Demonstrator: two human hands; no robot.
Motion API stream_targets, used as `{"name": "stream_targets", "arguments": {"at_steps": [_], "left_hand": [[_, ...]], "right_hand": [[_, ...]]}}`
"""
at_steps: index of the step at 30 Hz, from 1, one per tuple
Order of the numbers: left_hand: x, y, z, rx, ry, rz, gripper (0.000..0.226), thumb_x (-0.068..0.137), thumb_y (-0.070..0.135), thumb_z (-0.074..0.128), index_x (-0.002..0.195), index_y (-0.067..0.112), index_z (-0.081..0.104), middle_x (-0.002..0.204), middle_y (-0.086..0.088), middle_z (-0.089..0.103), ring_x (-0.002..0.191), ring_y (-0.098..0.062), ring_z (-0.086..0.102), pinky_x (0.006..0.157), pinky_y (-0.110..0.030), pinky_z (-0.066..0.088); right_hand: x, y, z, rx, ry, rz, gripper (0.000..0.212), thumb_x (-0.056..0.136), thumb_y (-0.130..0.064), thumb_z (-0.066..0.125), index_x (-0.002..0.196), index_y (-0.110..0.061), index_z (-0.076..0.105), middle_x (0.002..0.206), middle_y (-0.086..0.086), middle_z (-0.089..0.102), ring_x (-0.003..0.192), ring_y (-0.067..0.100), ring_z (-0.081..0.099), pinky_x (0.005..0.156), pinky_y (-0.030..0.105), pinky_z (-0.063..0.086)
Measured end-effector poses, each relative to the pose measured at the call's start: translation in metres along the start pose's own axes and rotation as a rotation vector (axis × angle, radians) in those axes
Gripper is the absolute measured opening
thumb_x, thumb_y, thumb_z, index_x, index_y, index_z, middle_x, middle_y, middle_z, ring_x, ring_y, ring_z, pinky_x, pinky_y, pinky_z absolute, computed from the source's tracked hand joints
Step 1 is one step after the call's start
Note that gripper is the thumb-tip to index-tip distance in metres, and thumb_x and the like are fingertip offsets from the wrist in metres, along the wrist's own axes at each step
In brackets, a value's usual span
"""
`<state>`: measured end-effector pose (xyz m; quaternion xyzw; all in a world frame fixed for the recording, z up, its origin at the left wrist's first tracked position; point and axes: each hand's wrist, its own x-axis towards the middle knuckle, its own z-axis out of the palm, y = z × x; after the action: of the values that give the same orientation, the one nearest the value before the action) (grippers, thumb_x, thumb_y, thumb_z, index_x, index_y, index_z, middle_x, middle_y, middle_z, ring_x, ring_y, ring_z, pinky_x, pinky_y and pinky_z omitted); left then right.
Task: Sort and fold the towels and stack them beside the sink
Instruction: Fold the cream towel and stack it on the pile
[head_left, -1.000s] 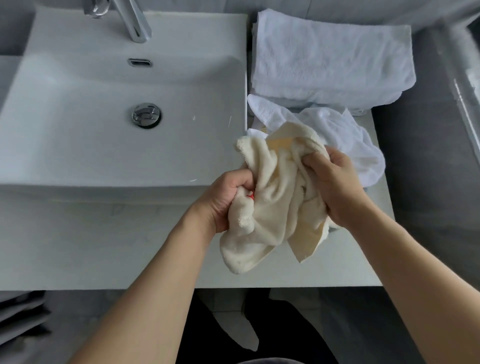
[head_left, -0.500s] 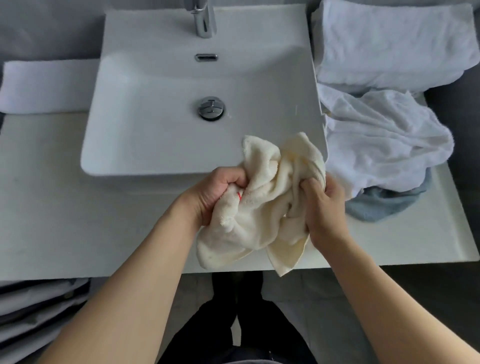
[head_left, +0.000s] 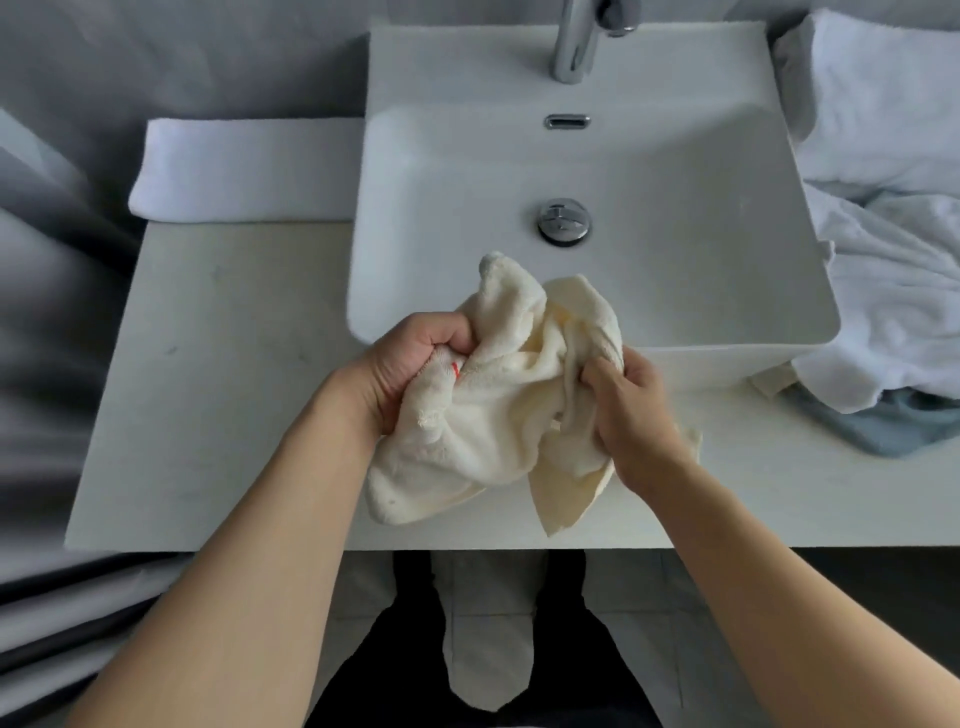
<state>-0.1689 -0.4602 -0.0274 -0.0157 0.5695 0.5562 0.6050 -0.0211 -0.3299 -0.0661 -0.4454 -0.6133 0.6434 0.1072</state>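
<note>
A crumpled cream towel (head_left: 498, 415) hangs between both my hands over the sink's front edge and the counter. My left hand (head_left: 410, 364) grips its left side, where a small red tag shows. My right hand (head_left: 628, 415) grips its right side, with a loose corner drooping below. The white sink (head_left: 675, 291) sits just behind. A folded white towel (head_left: 244, 171) lies left of the sink. On the right lie a loose white towel (head_left: 893, 291), a blue-grey towel (head_left: 904, 421) under it, and a folded white stack (head_left: 883, 104) behind.
A chrome tap (head_left: 574, 41) rises at the back of the sink and a chrome drain (head_left: 563, 221) sits in the basin. The pale counter (head_left: 218, 374) stretches left of the sink. Grey fabric (head_left: 47, 364) fills the far left.
My view and both hands have shifted left, away from the towel heap on the right, carrying the cream towel to the front of the sink. The grip on the towel is unchanged.
</note>
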Motion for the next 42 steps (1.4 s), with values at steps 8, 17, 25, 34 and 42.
{"name": "stream_targets", "arguments": {"at_steps": [8, 17, 25, 34, 42], "left_hand": [[-0.05, 0.025, -0.093, 0.007, 0.02, 0.017, 0.03, 0.079, 0.009, 0.038, 0.058, 0.01, 0.059, 0.057, -0.009, 0.05, 0.052, -0.021, 0.049, 0.051, -0.022, 0.042], [-0.092, 0.066, -0.222, 1.028, 0.546, -0.059, 0.013, 0.069, 0.03, 0.062, 0.072, 0.017, 0.062, 0.071, -0.006, 0.065, 0.068, -0.028, 0.063, 0.061, -0.032, 0.045], [-0.036, 0.106, -0.306, 1.587, 0.606, 0.2, 0.015, 0.081, 0.039, 0.053, 0.076, 0.025, 0.053, 0.08, 0.005, 0.058, 0.07, -0.016, 0.052, 0.053, -0.03, 0.03], [0.021, 0.054, -0.348, 1.57, 0.31, 0.322, 0.053, 0.083, 0.038, 0.063, 0.131, 0.027, 0.046, 0.13, -0.001, 0.051, 0.119, -0.028, 0.048, 0.093, -0.038, 0.041], [-0.004, 0.023, -0.397, 1.544, 0.564, 0.182, 0.076, 0.077, 0.049, 0.068, 0.137, 0.016, 0.035, 0.134, -0.01, 0.043, 0.125, -0.035, 0.04, 0.103, -0.041, 0.035]], "right_hand": [[-0.024, -0.012, 0.13, -0.081, -0.136, 0.079, 0.012, 0.083, -0.007, 0.047, 0.083, -0.007, 0.059, 0.072, 0.005, 0.06, 0.068, 0.019, 0.057, 0.062, 0.033, 0.047], [-0.031, -0.027, 0.244, 0.042, -0.404, 0.163, 0.046, 0.078, 0.007, 0.041, 0.115, -0.017, 0.055, 0.102, 0.005, 0.063, 0.099, 0.021, 0.059, 0.087, 0.036, 0.049], [-0.02, -0.013, 0.33, -0.16, -0.35, 0.503, 0.016, 0.074, 0.0, 0.049, 0.086, -0.004, 0.059, 0.078, 0.009, 0.053, 0.075, 0.027, 0.053, 0.071, 0.04, 0.051], [0.024, -0.006, 0.347, -0.706, -0.082, 0.059, 0.07, 0.083, -0.013, 0.054, 0.147, -0.012, 0.025, 0.147, 0.009, 0.026, 0.137, 0.032, 0.027, 0.113, 0.039, 0.023], [0.07, 0.005, 0.378, -1.231, -0.236, -0.451, 0.057, 0.088, -0.039, 0.06, 0.142, -0.027, 0.043, 0.136, -0.001, 0.047, 0.131, 0.025, 0.037, 0.114, 0.036, 0.015]]}}
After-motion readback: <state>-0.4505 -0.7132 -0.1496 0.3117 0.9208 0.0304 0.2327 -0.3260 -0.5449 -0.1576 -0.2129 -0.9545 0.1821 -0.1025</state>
